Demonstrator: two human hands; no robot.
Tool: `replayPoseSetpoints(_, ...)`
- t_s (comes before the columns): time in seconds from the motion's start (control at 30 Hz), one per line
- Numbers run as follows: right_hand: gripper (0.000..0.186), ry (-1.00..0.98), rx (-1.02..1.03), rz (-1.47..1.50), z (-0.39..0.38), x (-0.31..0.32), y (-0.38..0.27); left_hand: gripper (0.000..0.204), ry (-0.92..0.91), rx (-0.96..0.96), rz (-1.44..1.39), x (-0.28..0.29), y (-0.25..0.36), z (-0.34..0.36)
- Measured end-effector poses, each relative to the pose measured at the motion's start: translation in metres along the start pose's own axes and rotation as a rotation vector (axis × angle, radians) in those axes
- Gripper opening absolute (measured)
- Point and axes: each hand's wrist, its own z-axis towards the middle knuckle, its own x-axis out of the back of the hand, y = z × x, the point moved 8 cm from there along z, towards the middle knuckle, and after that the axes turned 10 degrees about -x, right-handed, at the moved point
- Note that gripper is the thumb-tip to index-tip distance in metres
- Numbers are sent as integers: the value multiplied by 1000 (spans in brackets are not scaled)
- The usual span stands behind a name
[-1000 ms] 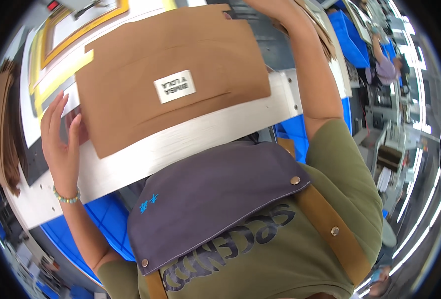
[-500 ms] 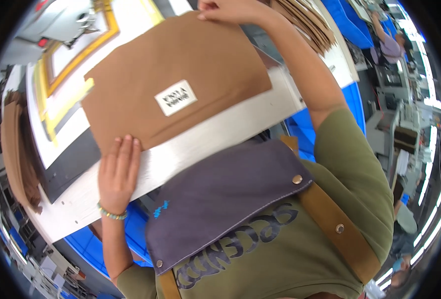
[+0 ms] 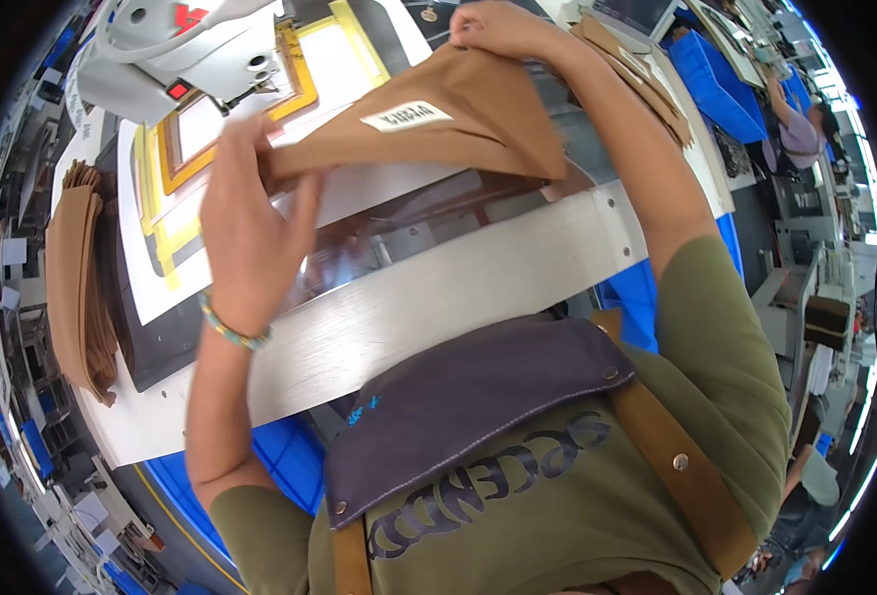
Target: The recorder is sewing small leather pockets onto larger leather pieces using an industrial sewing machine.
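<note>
A brown fabric panel (image 3: 498, 104) with a white printed label (image 3: 406, 116) hangs lifted and folded between my hands. My right hand (image 3: 506, 30) pinches its far top corner, fingers closed. At its left end my left hand (image 3: 255, 223) is closed on the edge, thumb toward me and fingertips partly hidden by the cloth. Under the raised panel show a clear plastic sheet (image 3: 359, 248) and the metal front strip (image 3: 438, 260) of the machine table. A yellow-edged frame (image 3: 305, 84) lies just beyond my left hand, below a white sewing machine head (image 3: 186, 50).
Stacked brown fabric pieces (image 3: 76, 288) hang over the table's left side, and more brown pieces (image 3: 647, 89) lie at the far right. Blue bins stand at the right (image 3: 711, 84) and below the table edge (image 3: 285, 461). Another person (image 3: 801, 134) sits at the far right.
The panel was lying flat and is now raised and folded at its near side. My left hand has gone from resting flat on its near corner to gripping its left end, farther from me.
</note>
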Motion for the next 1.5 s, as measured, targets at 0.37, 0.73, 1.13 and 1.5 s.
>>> replayPoseSetpoints(0.37,37,487,435,-167,-135,65,-110,19,32,6,-55,17,-28,103)
replayPoseSetpoints(0.73,22,-88,85,60,-52,151,-12,19,-277,321,-257,26,-55,104)
replayPoseSetpoints(1.13,21,661,326,450,-47,267,22,19,112,-395,329,-10,34,143)
replayPoseSetpoints(1.5,18,326,84,-92,-114,91,97,28,-538,-485,491,-166,-25,33)
